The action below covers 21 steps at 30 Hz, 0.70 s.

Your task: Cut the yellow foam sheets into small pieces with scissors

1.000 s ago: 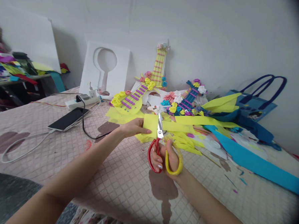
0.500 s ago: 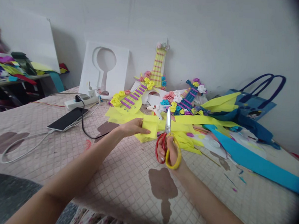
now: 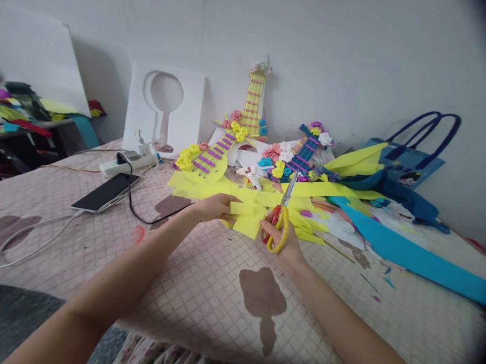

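My left hand (image 3: 218,207) is closed on a small yellow paper piece (image 3: 248,225) near the middle of the table. My right hand (image 3: 283,237) grips scissors (image 3: 282,216) with one red and one yellow handle; their blades look closed and point up and away to the right. The thumb side of my right hand is close to the right edge of the yellow piece; whether it touches is unclear. Behind both hands lie more yellow paper strips (image 3: 328,190) and a white glue gun (image 3: 250,176).
A phone (image 3: 104,192) with a cable and a power strip (image 3: 130,160) lie at left. Flower-decorated guitar shapes (image 3: 211,158) and a cut-out white board (image 3: 193,103) stand behind. To the right are a blue paper strip (image 3: 418,262) and a blue bag (image 3: 425,167).
The scissors have tilted to the right, and my right hand has come up closer to the yellow piece. That piece now hangs lower and is spread differently. The view has shifted slightly.
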Available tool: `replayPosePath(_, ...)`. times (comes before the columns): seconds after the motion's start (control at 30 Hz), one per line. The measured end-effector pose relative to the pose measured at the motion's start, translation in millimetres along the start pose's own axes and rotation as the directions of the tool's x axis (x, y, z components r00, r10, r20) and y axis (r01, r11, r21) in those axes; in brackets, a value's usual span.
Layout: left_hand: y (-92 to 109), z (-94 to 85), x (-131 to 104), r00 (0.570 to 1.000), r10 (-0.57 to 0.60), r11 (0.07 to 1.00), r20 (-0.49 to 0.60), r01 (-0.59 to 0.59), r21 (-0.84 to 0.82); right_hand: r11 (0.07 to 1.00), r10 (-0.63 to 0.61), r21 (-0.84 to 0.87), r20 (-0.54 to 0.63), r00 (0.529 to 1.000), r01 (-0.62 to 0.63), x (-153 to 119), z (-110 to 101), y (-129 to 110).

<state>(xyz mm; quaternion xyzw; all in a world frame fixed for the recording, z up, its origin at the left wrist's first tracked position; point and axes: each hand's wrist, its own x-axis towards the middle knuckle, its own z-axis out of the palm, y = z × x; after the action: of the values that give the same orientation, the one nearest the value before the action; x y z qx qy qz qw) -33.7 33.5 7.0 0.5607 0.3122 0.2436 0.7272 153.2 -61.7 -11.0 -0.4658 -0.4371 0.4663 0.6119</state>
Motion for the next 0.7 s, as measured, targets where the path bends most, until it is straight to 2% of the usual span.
replayPosePath(0.07,0.0,-7.0,3.8,0.984,0.039,0.998,-0.173,-0.031,0.05,1.0,0.005,0.014,-0.011,1.0,-0.005,0.9,-1.1,-1.0)
replayPosePath(0.13,1.2,-12.7,5.3,0.953,0.063,0.986,-0.298,-0.013,0.166,0.999,0.015,0.03,-0.012,1.0,-0.015,1.6,-2.1,-2.1)
replayPosePath(0.27,2.4,-15.4,2.5,0.926,0.121,0.902,-0.358,0.048,0.428,0.998,0.032,0.053,0.002,0.999,-0.033,2.6,-3.5,-2.4)
replayPosePath(0.33,0.9,-12.8,0.3,0.904,0.211,0.773,-0.373,0.08,0.63,0.998,0.034,0.056,0.005,0.999,-0.034,3.2,-3.9,-1.4)
replayPosePath(0.43,-1.6,-8.5,-1.9,0.814,0.39,0.562,-0.43,0.159,0.811,0.997,0.038,0.062,0.013,0.999,-0.039,4.1,-4.2,0.4)
replayPosePath(0.53,-0.6,-5.6,-2.7,0.7,0.576,0.43,-0.423,0.181,0.885,0.997,0.029,0.069,0.018,0.999,-0.03,4.4,-4.1,1.9)
replayPosePath(0.6,1.5,-2.4,-2.3,0.672,0.632,0.432,-0.386,0.107,0.895,0.998,0.011,0.059,0.007,1.0,-0.011,4.0,-3.6,2.5)
replayPosePath(0.63,2.3,0.4,-1.7,0.687,0.618,0.483,-0.382,0.051,0.874,0.999,0.001,0.049,-0.002,1.0,0.0,3.5,-3.1,2.6)
replayPosePath(0.67,2.6,4.0,-1.0,0.726,0.568,0.567,-0.387,-0.004,0.824,0.999,-0.011,0.038,-0.013,1.0,0.012,2.9,-2.5,2.6)
replayPosePath(0.7,2.2,8.4,-0.2,0.784,0.486,0.671,-0.387,-0.05,0.74,0.999,-0.025,0.026,-0.025,0.999,0.025,2.1,-1.7,2.4)
